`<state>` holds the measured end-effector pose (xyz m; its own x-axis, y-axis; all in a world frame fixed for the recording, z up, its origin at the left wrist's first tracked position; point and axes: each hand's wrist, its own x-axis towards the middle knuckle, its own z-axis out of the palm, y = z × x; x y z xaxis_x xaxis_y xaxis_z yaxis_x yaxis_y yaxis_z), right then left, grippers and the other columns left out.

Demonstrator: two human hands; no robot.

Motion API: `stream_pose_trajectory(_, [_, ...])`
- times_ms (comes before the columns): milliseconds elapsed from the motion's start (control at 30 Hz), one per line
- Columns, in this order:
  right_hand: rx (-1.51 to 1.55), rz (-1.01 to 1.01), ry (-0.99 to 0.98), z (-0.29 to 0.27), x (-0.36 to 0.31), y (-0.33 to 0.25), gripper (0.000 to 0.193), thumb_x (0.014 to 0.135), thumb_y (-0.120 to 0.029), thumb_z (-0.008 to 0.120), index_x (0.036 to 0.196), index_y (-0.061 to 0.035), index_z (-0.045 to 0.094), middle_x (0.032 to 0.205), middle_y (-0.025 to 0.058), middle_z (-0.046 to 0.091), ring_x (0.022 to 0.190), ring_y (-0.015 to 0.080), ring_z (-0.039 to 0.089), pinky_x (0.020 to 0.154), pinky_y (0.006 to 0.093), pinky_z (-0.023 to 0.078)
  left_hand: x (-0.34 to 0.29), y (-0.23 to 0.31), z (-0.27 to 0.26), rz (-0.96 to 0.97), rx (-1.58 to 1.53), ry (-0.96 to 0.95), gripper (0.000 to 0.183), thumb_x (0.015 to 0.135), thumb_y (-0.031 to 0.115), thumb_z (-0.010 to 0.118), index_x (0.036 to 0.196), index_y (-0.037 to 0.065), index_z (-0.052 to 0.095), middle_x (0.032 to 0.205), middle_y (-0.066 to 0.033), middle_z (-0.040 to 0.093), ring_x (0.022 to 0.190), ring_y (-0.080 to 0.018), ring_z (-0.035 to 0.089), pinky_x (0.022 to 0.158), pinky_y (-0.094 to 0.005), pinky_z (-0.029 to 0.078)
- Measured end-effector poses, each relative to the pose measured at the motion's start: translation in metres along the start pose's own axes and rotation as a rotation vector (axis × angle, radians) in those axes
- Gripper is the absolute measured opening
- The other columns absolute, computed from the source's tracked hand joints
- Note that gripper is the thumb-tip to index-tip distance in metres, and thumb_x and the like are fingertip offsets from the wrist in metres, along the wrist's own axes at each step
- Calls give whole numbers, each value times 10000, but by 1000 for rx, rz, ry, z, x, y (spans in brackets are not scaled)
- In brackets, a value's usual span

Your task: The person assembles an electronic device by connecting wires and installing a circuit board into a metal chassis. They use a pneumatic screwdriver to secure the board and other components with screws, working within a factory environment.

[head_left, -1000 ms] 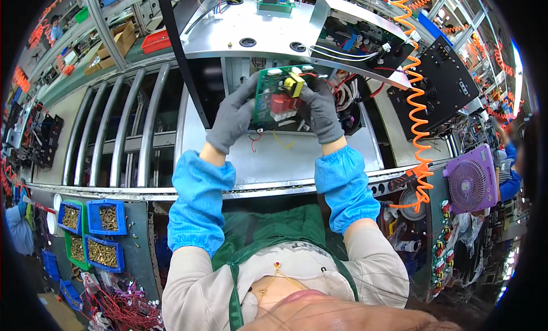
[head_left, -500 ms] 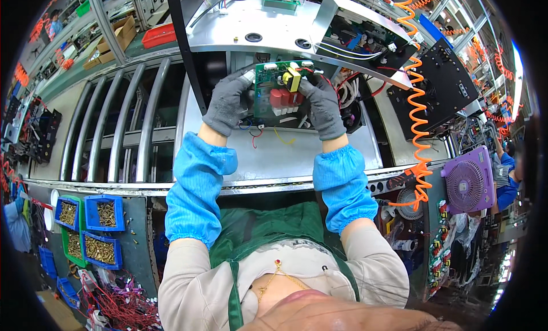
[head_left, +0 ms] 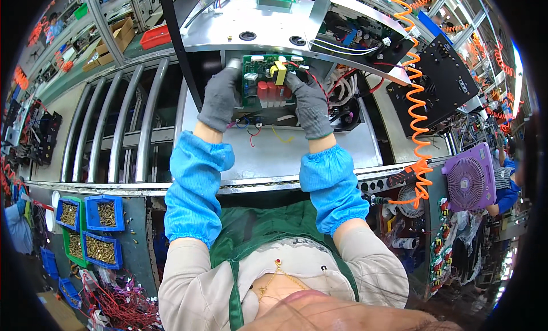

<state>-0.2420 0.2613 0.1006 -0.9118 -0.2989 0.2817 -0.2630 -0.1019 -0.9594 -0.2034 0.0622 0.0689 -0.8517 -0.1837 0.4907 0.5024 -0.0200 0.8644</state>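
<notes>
A green circuit board (head_left: 251,94) with red parts and a yellow transformer (head_left: 279,73) stands between my two gloved hands, at the open front of a large metal cabinet (head_left: 274,28). My left hand (head_left: 219,97), in a grey glove, grips its left edge. On the other side my right hand (head_left: 311,105) is closed on the right edge, the thumb beside the transformer. Red wires run from the board's upper right toward the cabinet. Several fingers are hidden behind the board. Loose red and yellow wire ends lie just below it.
Metal rollers (head_left: 117,125) lie to the left. An orange coiled hose (head_left: 419,131) hangs at the right, before a black panel (head_left: 434,88). Bins of brass screws (head_left: 104,213) and red wire bundles (head_left: 123,302) sit lower left; a purple fan (head_left: 469,178) stands lower right.
Both hands have carried the circuit board slightly left and deeper into the cabinet opening. The cabinet has shifted a little to the left.
</notes>
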Motion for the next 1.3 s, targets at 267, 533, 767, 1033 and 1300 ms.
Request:
stream_pose_trajectory(267, [-146, -29, -7, 5, -6, -7, 388, 887, -369, 593, 1078, -32, 619, 897, 39, 644, 785, 109, 556, 689, 252, 443, -15, 1, 8, -192, -484, 102, 361, 965, 254, 420, 1165, -22, 539, 1112, -104, 599, 1031, -171, 551, 963, -298, 408])
stream_pose_trajectory(533, [-375, -29, 92, 10, -8, -2, 299, 877, -257, 604, 1084, -41, 595, 809, 43, 627, 678, 105, 539, 600, 255, 440, -25, 31, 24, -218, 24, 106, 424, 773, 0, 569, 1196, -9, 563, 1058, -92, 616, 917, -124, 565, 798, -240, 464])
stream_pose_trajectory(767, [-246, -129, 140, 28, -22, -28, 349, 964, -284, 487, 1186, -26, 561, 1011, 42, 597, 848, 117, 540, 769, 244, 440, -30, 11, 32, 138, 539, 251, 761, 730, 145, 691, 1389, 22, 329, 1183, -159, 564, 1009, -221, 588, 887, -307, 456])
stream_pose_trajectory(1033, [107, -208, 193, 22, -18, -34, 287, 826, -221, 653, 1020, -19, 589, 902, 85, 617, 824, 160, 560, 735, 295, 455, -24, 9, 42, -159, 210, 166, 550, 803, 192, 700, 1258, 39, 432, 1066, -84, 609, 933, -140, 582, 810, -281, 474])
stream_pose_trajectory(1300, [-1024, -128, -28, -17, -7, -2, 282, 772, -186, 537, 931, 44, 575, 905, 254, 618, 865, 389, 611, 774, 430, 490, -20, 19, 47, -163, 224, 235, 475, 755, 239, 739, 1108, 12, 517, 983, -103, 628, 876, -161, 587, 771, -309, 484])
